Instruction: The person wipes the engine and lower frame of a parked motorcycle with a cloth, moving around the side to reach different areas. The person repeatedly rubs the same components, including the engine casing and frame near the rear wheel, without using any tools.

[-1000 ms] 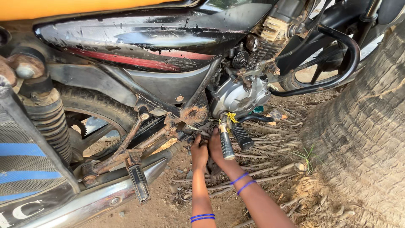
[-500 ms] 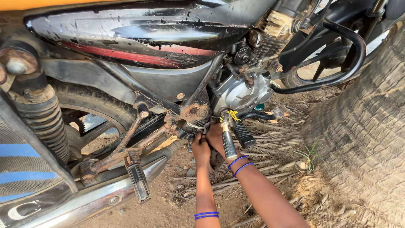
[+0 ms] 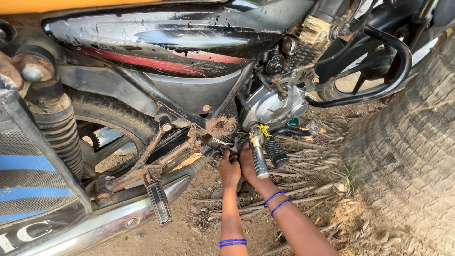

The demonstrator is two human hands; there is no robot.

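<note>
resting on dusty ground (image 3: 189, 232) strewn with twigs, the grimy motorcycle engine (image 3: 272, 106) meets left hand (image 3: 230, 169) and right hand (image 3: 249, 163), fingers curled beneath it, grasp unclear.

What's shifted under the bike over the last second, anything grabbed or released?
Little changed: left hand and right hand stay pressed together beneath the engine case, beside the kick lever. Whether they grip anything is hidden. The view drifted slightly; motorcycle, footpeg and tree trunk stayed put.
</note>
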